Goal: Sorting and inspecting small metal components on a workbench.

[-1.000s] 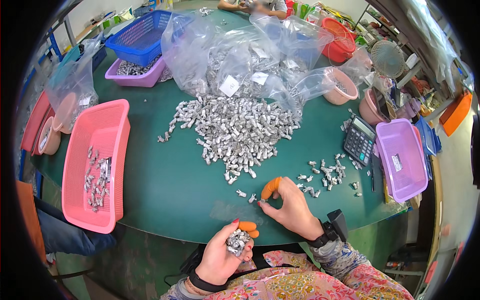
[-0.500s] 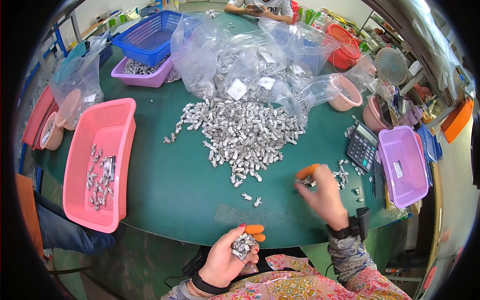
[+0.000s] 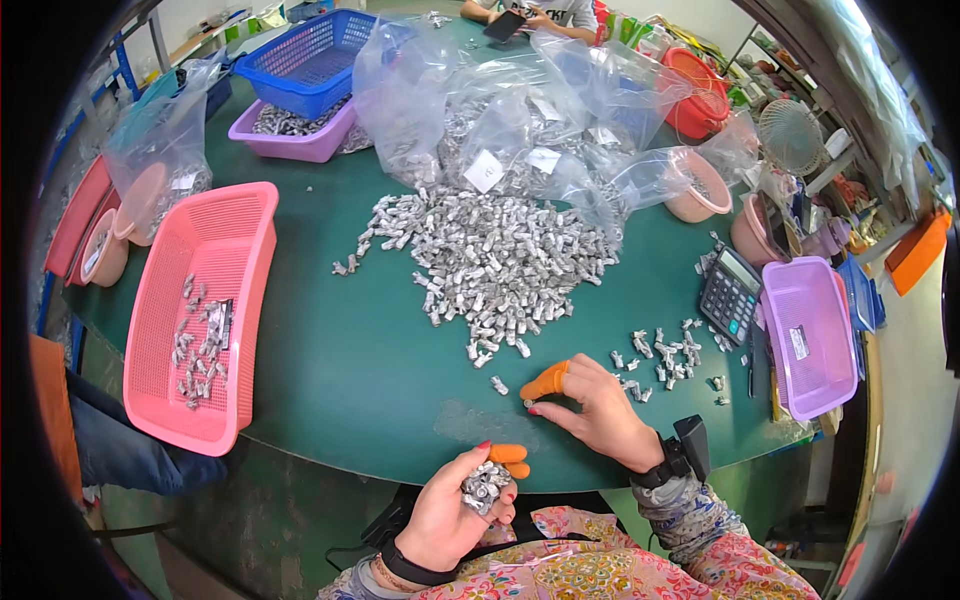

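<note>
Cupped near the table's front edge, my left hand point(image 3: 447, 512) is closed around a handful of small silvery metal pieces point(image 3: 485, 488). My right hand point(image 3: 605, 415) pinches one such piece at the table top, between the thumb and an orange-covered finger. Orange finger covers show on both hands. A lone metal piece point(image 3: 498, 385) lies just left of my right fingertips. Beyond it spreads a large heap of metal pieces point(image 3: 510, 265). Another loose group of pieces point(image 3: 670, 362) lies right of the heap, past my right hand.
A pink basket point(image 3: 255, 290) with several pieces stands at left. Clear plastic bags point(image 3: 400, 100) of pieces sit behind the heap, beside a blue basket point(image 3: 280, 95). A calculator point(image 3: 728, 297) and purple basket point(image 3: 845, 340) are at right. Across the table, a person holds a phone point(image 3: 504, 26).
My right hand has moved left and nearer, from the loose group to the spot by the lone piece, and now pinches a piece. Several pieces lie where it was. My left hand stays put.
</note>
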`<state>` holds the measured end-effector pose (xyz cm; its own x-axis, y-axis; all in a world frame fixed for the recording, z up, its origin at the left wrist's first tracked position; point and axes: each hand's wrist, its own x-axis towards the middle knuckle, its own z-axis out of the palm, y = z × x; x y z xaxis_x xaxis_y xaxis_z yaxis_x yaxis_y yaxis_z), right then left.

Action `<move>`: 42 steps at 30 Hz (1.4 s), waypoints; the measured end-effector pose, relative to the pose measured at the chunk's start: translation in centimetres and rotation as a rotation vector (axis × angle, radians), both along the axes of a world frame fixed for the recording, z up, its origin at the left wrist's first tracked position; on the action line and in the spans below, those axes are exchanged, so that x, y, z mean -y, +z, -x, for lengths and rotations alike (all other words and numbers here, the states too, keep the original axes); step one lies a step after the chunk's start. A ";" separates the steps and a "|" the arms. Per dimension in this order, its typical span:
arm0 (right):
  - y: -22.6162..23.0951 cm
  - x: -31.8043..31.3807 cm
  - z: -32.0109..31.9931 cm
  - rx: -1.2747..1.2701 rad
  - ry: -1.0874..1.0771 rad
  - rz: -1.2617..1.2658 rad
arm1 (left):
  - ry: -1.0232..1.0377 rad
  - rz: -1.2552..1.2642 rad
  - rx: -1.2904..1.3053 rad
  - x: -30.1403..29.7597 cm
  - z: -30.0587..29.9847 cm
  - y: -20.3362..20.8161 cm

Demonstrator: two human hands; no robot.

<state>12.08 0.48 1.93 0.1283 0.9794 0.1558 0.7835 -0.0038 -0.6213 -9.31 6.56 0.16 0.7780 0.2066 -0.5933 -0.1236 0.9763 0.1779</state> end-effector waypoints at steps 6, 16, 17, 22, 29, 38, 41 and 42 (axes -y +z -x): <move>1.2 0.3 0.3 -0.083 0.010 -0.053 | -0.027 -0.001 0.088 0.1 0.0 -0.3; 2.8 2.7 -4.2 0.433 -0.264 0.018 | -0.041 -0.009 0.044 0.0 0.1 -0.4; 2.8 2.3 -3.8 0.432 -0.261 0.018 | -0.043 -0.010 0.060 0.1 0.1 -0.5; 0.5 -2.3 2.1 0.263 -0.015 -0.134 | -0.039 -0.007 0.047 0.1 0.3 -0.6; 0.1 -2.5 2.4 0.117 -0.152 0.010 | -0.013 0.035 0.065 -0.2 0.5 -0.1; 0.9 -2.2 2.2 0.140 -0.054 -0.055 | -0.032 0.001 0.047 -0.2 0.4 -0.4; 1.1 -2.1 2.3 0.147 -0.069 -0.083 | -0.028 0.010 0.073 -0.1 0.3 -0.1; 1.1 -2.2 2.2 0.148 -0.070 -0.084 | -0.028 0.009 0.073 -0.1 0.2 -0.2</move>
<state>9.85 2.63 3.03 0.1651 0.9517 0.2589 0.8659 -0.0142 -0.5000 -9.55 6.64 -0.01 0.8247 0.1785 -0.5366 -0.1081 0.9811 0.1603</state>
